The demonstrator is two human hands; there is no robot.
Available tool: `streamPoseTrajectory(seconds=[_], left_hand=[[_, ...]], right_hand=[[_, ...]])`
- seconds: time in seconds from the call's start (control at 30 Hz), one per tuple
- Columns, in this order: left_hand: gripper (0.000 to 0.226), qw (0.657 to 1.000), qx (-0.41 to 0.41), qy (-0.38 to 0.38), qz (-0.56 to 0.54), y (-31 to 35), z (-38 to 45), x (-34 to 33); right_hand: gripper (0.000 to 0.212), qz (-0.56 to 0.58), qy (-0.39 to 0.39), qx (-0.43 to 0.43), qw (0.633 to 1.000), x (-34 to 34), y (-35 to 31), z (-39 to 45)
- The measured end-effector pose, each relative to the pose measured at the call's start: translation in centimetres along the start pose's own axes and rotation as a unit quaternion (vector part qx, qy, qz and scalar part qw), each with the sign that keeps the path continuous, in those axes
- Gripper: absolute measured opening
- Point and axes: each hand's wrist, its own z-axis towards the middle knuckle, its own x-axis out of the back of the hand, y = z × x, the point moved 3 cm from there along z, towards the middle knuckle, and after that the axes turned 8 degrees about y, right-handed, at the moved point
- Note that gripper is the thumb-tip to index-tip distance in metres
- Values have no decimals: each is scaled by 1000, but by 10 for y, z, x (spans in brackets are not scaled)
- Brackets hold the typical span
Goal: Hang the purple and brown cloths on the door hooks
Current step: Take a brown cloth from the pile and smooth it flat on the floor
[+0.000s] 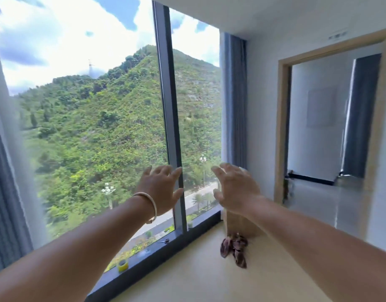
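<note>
A crumpled heap of purple and brown cloths (234,249) lies on the pale floor near the window corner, beside a wooden panel. Both my arms are stretched out in front of me above the floor. My left hand (160,188), with a bangle at the wrist, is held up with fingers spread and holds nothing. My right hand (235,187) is raised beside it, fingers apart and empty. Both hands are well above the cloths and apart from them. No door hooks can be made out in this view.
A tall window with a dark frame (172,127) fills the left and centre. A yellow tape roll (123,264) and a small metal item (164,241) rest on the dark sill. A wood-framed doorway (282,131) opens at right, beside grey curtains (233,101).
</note>
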Motion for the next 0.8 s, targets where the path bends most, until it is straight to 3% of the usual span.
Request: streamPoseTrajectory(seconds=[0.3,0.8], left_hand=[[62,987,-119,6,-110,186,80,-47],[61,925,-307,13,-224,463,192,-101]], right_hand=[[62,-107,-42,-160,980,26,176,-87],[61,-241,-116,-371,889,44,389,-189]])
